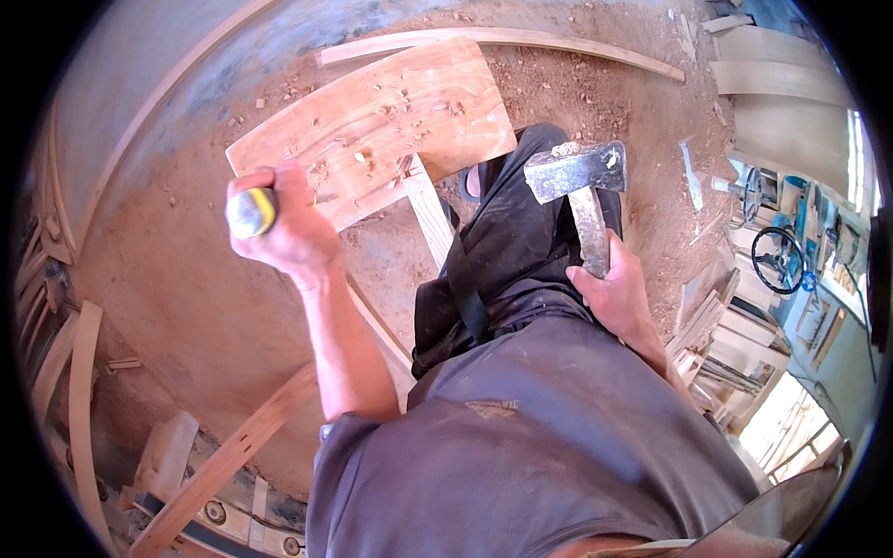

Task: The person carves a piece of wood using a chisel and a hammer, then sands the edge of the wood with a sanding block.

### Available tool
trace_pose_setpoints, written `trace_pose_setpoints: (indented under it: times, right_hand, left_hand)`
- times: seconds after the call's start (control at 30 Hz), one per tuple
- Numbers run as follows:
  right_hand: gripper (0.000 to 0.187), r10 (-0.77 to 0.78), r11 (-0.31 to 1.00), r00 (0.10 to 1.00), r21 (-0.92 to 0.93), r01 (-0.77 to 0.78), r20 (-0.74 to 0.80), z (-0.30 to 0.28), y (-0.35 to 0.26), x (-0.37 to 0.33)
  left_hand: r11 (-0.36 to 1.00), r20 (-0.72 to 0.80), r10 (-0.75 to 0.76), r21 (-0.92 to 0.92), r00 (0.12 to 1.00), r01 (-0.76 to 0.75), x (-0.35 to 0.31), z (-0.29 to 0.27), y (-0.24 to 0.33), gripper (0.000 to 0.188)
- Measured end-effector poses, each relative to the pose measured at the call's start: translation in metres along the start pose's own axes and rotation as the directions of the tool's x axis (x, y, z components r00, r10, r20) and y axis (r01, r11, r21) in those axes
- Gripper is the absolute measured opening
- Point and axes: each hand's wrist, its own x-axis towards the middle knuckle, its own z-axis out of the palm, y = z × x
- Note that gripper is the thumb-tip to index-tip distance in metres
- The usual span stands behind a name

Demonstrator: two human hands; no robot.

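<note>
In my left hand (296, 221), closed around it, is a tool with a yellow and black handle (251, 212) and a round pale end cap turned up at me. It looks like a chisel, but its blade is hidden behind the fist. That hand is over the near left edge of a broad wooden board (409, 102) strewn with chips. My right hand (616, 290) grips the light, worn handle of a hammer (577, 172). The hammer's dark steel head is raised over my right leg, apart from the board. A narrow wooden piece (430, 214) meets the board's near edge.
A long curved wooden strip (558, 39) lies behind the board on the dusty, chip-covered floor. More timber (84, 372) and a long plank (228, 456) are at the left. To the right stand a machine with a black handwheel (778, 260) and stacked boards (744, 335).
</note>
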Motion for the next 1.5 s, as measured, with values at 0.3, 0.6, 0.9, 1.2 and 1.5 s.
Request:
trace_pose_setpoints:
  times: [0.3,0.6,0.9,1.2,1.5]
  right_hand:
    - [0.038,0.010,0.998,1.000,0.059,-0.012,0.030,-0.002,-0.002,0.007]
    - [0.037,-0.017,0.997,0.999,0.071,0.015,0.031,-0.004,-0.003,0.012]
    - [0.030,-0.202,0.971,0.971,0.101,0.215,-0.128,-0.006,-0.019,0.013]
    - [0.028,-0.406,0.902,0.906,-0.211,0.377,-0.117,-0.010,-0.033,0.030]
    - [0.017,-0.479,0.733,0.777,0.301,0.610,-0.408,-0.023,-0.063,0.015]
  left_hand:
    - [0.830,0.183,-0.215,-0.483,0.959,0.278,-0.011,0.025,-0.010,0.016]
    - [0.881,0.214,-0.243,-0.359,0.946,0.308,-0.023,0.043,-0.016,0.017]
    - [0.985,0.282,-0.090,0.164,0.955,0.044,-0.042,0.070,-0.005,0.007]
    - [0.986,0.463,-0.013,0.155,0.886,-0.067,-0.087,0.113,-0.002,0.011]
    - [0.964,0.477,-0.046,0.253,0.878,-0.087,-0.088,0.109,0.006,0.009]
